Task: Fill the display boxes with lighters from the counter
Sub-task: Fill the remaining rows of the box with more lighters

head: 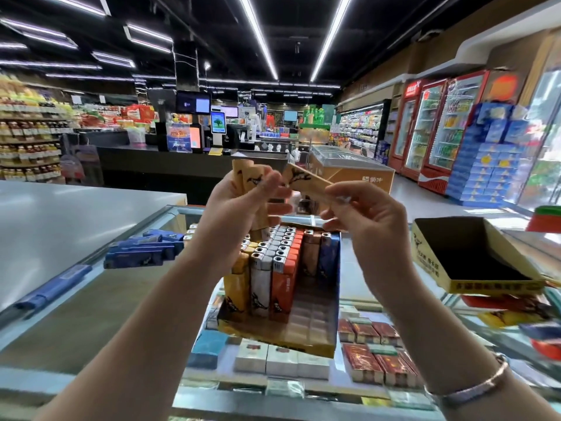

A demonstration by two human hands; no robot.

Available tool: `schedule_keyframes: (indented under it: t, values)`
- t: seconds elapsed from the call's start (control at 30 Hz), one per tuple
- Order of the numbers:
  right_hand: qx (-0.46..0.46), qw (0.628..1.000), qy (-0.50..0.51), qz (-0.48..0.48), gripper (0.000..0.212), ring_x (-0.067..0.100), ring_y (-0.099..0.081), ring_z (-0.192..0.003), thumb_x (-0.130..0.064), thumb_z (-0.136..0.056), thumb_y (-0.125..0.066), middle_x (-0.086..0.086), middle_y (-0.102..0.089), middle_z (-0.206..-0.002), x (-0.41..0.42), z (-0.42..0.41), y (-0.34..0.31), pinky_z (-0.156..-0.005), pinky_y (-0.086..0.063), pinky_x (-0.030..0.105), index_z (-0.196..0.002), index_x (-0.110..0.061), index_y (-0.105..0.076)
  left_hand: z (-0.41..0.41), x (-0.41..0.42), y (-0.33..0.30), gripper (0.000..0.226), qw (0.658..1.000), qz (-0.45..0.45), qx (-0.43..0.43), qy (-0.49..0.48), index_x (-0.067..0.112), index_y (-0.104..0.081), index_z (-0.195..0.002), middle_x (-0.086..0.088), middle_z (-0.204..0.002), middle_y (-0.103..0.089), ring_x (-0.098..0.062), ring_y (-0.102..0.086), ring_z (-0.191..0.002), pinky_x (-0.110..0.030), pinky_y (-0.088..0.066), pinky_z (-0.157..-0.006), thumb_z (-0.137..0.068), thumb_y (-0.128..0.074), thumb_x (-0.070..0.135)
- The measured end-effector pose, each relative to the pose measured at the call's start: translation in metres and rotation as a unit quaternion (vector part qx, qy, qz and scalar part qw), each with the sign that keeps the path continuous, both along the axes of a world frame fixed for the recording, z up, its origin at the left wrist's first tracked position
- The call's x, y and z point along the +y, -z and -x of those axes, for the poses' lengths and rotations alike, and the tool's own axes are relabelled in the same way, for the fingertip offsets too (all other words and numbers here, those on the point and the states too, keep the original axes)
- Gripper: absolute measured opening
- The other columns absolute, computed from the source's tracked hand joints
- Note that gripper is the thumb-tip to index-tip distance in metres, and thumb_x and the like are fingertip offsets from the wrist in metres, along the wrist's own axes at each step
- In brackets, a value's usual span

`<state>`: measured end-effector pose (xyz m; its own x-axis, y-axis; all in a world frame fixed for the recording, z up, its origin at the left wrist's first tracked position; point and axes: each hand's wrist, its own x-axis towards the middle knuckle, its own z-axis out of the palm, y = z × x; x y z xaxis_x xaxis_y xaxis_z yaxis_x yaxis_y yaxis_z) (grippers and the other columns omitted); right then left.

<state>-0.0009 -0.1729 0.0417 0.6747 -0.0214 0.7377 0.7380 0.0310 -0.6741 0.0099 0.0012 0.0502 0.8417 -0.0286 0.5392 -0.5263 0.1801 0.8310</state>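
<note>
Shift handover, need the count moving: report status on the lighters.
Left hand grips tan lighters. Right hand pinches one more. Display box part filled. Nothing blocking.

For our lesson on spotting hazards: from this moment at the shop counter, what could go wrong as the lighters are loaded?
1. The left hand grips several tan lighters at once, raised above the glass counter; one could slip out.
2. The right hand only pinches a single tan lighter by its fingertips, a weak hold.
3. The empty yellow cardboard box sits tilted on loose packs and may tip.
</note>
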Motion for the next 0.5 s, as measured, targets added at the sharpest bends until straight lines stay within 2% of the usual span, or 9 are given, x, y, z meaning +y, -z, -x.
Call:
schedule_keyframes:
  t: [0.07, 0.13, 0.27, 0.37, 0.5]
  values:
    - [0.011, 1.000, 0.024, -0.011, 0.025, 0.014, -0.060, -0.059, 0.007, -0.085, -0.056, -0.006, -0.067, -0.069, -0.008, -0.005, -0.002, -0.057, -0.056, 0.028, -0.083, -0.015, -0.068, 0.001, 0.008, -0.003, 0.029, 0.998, 0.068, 0.014, -0.004, 0.020, -0.055, -0.098, 0.002, -0.073, -0.070, -0.012, -0.066, -0.062, -0.022, -0.052, -0.051, -0.078, -0.058, 0.041]
    - [0.017, 0.998, 0.058, 0.013, 0.026, 0.011, -0.058, -0.056, 0.005, -0.088, -0.054, -0.008, -0.065, -0.066, -0.014, -0.009, -0.002, -0.056, -0.056, 0.029, -0.086, -0.017, -0.067, 0.001, 0.017, -0.005, 0.034, 0.989, 0.141, 0.044, -0.002, 0.020, -0.052, -0.101, 0.005, -0.067, -0.060, -0.007, -0.058, -0.054, -0.021, -0.050, -0.050, -0.076, -0.057, 0.044]
    - [0.011, 0.988, 0.124, 0.093, 0.023, 0.014, -0.060, -0.060, 0.000, -0.089, -0.057, 0.000, -0.063, -0.072, -0.018, -0.014, 0.000, -0.057, -0.054, 0.032, -0.099, -0.020, -0.060, -0.003, 0.019, -0.003, 0.021, 0.973, 0.206, 0.101, 0.016, 0.019, -0.047, -0.101, 0.004, -0.062, -0.052, -0.006, -0.050, -0.049, -0.020, -0.045, -0.046, -0.091, -0.051, 0.037]
    - [-0.006, 0.977, 0.166, 0.136, 0.019, 0.009, -0.059, -0.064, -0.003, -0.085, -0.062, -0.005, -0.062, -0.073, -0.018, -0.017, 0.003, -0.062, -0.052, 0.029, -0.094, -0.019, -0.058, -0.006, 0.014, 0.002, 0.010, 0.974, 0.194, 0.115, 0.008, 0.019, -0.046, -0.100, 0.002, -0.065, -0.055, -0.008, -0.053, -0.055, -0.021, -0.047, -0.049, -0.095, -0.046, 0.028]
    - [-0.018, 0.956, 0.180, 0.230, 0.019, -0.002, -0.056, -0.064, -0.004, -0.084, -0.064, -0.014, -0.059, -0.076, -0.014, -0.018, 0.010, -0.062, -0.048, 0.015, -0.094, -0.020, -0.061, -0.010, 0.013, 0.006, 0.007, 0.989, 0.113, 0.098, -0.012, 0.019, -0.048, -0.096, 0.001, -0.071, -0.058, -0.007, -0.056, -0.062, -0.020, -0.045, -0.050, -0.096, -0.044, 0.024]
